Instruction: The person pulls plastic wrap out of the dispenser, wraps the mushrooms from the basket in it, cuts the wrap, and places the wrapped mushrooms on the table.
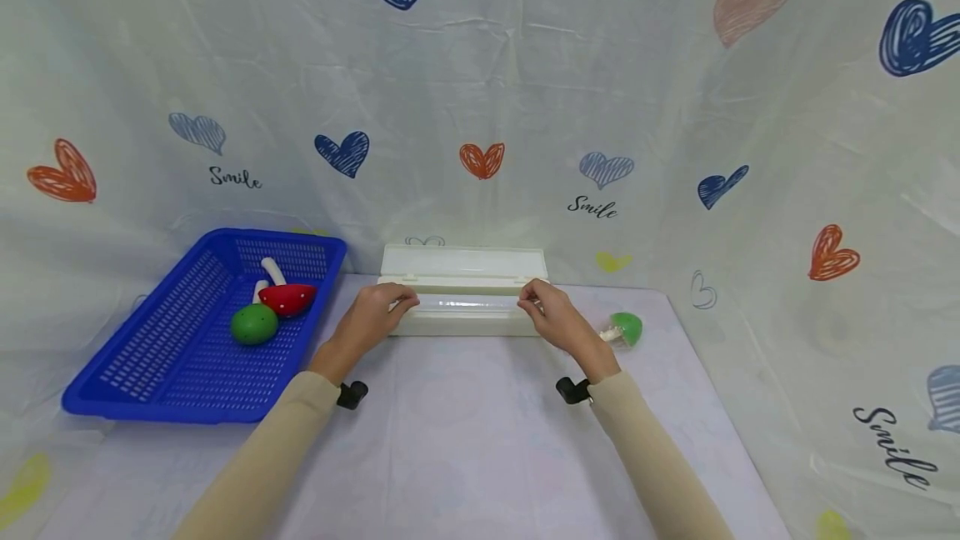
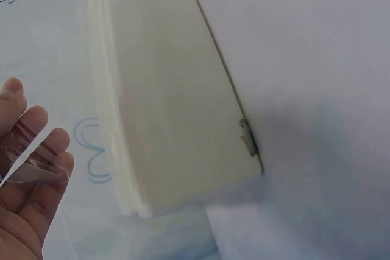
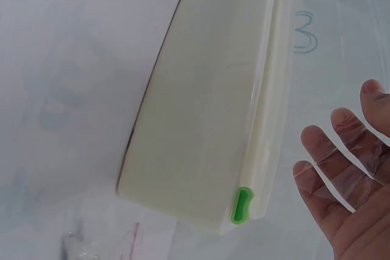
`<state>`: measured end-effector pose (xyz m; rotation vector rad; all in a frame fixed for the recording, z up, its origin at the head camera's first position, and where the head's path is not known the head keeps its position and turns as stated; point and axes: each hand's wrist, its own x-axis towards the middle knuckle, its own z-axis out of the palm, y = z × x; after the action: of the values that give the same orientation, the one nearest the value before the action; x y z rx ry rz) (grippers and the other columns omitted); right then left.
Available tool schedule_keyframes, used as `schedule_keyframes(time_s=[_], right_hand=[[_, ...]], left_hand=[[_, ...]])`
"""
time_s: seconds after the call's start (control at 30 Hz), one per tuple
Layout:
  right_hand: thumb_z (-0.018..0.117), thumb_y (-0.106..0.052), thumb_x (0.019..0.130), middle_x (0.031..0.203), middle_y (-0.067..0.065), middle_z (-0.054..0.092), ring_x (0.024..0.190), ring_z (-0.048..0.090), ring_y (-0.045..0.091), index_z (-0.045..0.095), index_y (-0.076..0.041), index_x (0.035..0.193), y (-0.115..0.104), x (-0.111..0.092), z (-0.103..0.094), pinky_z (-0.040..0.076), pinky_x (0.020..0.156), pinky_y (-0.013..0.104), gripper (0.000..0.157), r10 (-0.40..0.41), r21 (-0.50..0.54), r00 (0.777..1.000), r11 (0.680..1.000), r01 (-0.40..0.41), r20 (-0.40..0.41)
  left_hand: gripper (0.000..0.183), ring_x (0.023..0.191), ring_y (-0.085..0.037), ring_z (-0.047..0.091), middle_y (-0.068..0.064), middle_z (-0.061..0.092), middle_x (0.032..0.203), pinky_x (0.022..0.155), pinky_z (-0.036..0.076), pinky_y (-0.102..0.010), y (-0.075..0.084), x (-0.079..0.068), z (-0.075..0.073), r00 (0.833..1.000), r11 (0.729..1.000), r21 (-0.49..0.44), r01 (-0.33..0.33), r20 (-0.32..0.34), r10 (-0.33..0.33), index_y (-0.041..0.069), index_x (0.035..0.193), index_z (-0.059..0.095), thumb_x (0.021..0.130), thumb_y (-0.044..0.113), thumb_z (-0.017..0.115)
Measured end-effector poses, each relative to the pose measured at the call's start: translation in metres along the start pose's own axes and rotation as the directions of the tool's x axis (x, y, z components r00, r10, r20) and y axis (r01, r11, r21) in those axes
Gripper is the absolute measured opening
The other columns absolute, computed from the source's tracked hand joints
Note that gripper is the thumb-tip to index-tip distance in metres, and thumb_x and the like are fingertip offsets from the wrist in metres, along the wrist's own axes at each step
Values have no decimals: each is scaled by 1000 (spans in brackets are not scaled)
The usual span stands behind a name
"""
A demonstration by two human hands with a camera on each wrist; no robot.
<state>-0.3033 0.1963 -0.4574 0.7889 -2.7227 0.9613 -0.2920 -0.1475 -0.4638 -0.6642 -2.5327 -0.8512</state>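
A cream-coloured cling film dispenser [image 1: 465, 325] stands at the back of the table, its lid [image 1: 465, 262] raised. Clear cling film [image 1: 467, 303] stretches along its opening between both hands. My left hand [image 1: 372, 312] pinches the film at the left end; in the left wrist view, crumpled film [image 2: 30, 161] lies across its fingers. At the other end my right hand [image 1: 557, 319] pinches the film, which also spans its fingers in the right wrist view. A green slide cutter [image 3: 242, 205] shows at the dispenser's end. Right of that hand lies a green toy mushroom [image 1: 626, 328] with clear film around its stem.
On the left stands a blue plastic basket [image 1: 191, 390] holding a red toy mushroom [image 1: 288, 300] and a green one [image 1: 254, 324]. A curtain printed with hearts [image 1: 482, 161] hangs right behind the white table [image 1: 457, 440].
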Motion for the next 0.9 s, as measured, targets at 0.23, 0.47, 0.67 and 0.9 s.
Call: schedule_keyframes(time_s=[0.23, 0.47, 0.67, 0.9], right_hand=[[61, -6, 103, 102, 8, 66, 100, 67, 27, 57, -7, 104, -4, -4, -3, 57, 85, 44, 4, -7, 6, 1000, 1000, 7, -13], [62, -6, 102, 102, 7, 65, 101, 66, 25, 57, -9, 103, -7, -5, -6, 57, 86, 43, 5, -17, -6, 1000, 1000, 17, -16], [61, -5, 102, 102, 7, 65, 102, 67, 26, 57, -8, 102, -10, -6, -9, 58, 87, 43, 5, -45, 2, 999, 999, 45, -29], [61, -4, 102, 102, 9, 65, 102, 69, 27, 58, -6, 103, -11, -8, -11, 59, 89, 42, 4, -92, -4, 994, 996, 92, -62]], left_hand=[[12, 94, -28, 76, -12, 79, 99, 84, 61, -42, 3, -2, -3, 998, 999, -11, -43, -36, 43, 3, 100, 79, 93, 13, 77], [10, 91, -28, 76, -12, 79, 96, 82, 61, -42, 7, -4, -5, 991, 995, -12, -103, -92, 101, 2, 97, 79, 90, 9, 79], [12, 92, -29, 76, -12, 79, 97, 83, 61, -42, 12, -6, -10, 991, 995, -7, -98, -96, 97, 2, 97, 79, 89, 11, 80], [11, 91, -29, 76, -12, 79, 97, 82, 62, -42, 16, -8, -14, 988, 994, -12, -113, -111, 111, 2, 96, 80, 89, 9, 80]])
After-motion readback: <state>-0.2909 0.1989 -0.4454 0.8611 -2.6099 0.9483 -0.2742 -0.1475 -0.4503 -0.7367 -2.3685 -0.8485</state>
